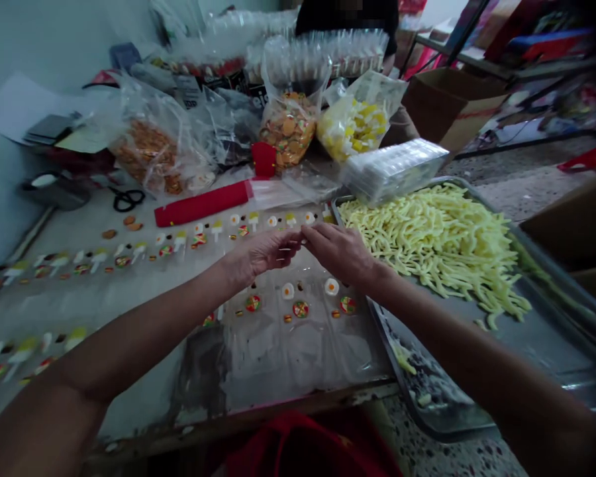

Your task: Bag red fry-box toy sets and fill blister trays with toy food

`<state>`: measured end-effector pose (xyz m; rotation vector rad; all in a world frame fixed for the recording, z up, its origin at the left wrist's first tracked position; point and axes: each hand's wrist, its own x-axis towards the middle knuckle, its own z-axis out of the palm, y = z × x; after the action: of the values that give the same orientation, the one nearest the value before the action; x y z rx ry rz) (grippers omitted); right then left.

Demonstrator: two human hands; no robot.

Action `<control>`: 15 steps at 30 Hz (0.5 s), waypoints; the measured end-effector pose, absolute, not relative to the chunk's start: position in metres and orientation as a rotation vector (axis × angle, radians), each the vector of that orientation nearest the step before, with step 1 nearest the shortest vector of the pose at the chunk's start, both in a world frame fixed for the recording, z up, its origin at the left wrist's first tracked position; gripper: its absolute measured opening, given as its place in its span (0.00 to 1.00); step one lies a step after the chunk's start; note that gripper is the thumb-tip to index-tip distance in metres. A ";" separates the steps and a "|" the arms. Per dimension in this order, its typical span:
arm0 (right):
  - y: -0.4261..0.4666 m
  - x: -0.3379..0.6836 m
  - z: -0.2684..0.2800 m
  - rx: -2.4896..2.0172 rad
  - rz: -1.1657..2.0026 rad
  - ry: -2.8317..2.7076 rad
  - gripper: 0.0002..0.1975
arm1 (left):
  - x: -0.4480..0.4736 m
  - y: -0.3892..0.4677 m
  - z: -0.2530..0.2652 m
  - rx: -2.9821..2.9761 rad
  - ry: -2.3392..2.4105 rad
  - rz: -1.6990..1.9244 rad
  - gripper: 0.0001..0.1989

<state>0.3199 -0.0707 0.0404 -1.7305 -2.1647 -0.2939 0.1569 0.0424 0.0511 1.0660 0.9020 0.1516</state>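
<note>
Over the middle of the table, my left hand [271, 252] and my right hand [340, 250] meet at the fingertips. The fingers of both are bent and pressed together; whatever is between them is too small or hidden to make out. Beneath them lie rows of clear plastic packs [305, 344] holding miniature food pieces: a fried egg [332, 286], a pizza [300, 309] and a tiny burger [287, 318] among them. Yellow-and-white popsicle pieces [180, 240] show in the farther row. Close to my right hand is a heap of pale yellow strips, like fries [442, 238].
A metal tray [541, 338] bears the strips, with a stack of clear plastic boxes [395, 169] at its far edge. Behind stand bags of orange-brown pieces [288, 129] and yellow pieces [360, 126]. Scissors [126, 199] and a red strip [203, 202] lie left. A person [347, 16] is opposite.
</note>
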 end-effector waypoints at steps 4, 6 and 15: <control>-0.078 0.297 0.029 -1.560 0.004 -2.025 0.11 | 0.098 0.061 0.063 1.486 0.874 0.192 0.20; -0.081 0.277 0.020 -1.416 0.124 -2.239 0.14 | 0.069 0.073 0.062 1.744 1.002 0.427 0.20; -0.087 0.227 -0.001 -1.374 -0.055 -2.681 0.15 | 0.037 0.072 0.027 2.240 0.850 0.070 0.17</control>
<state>0.2268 -0.0871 -0.0012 -1.3739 -2.6806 -0.0550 0.0374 0.0717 0.0273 2.2399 0.8505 0.0698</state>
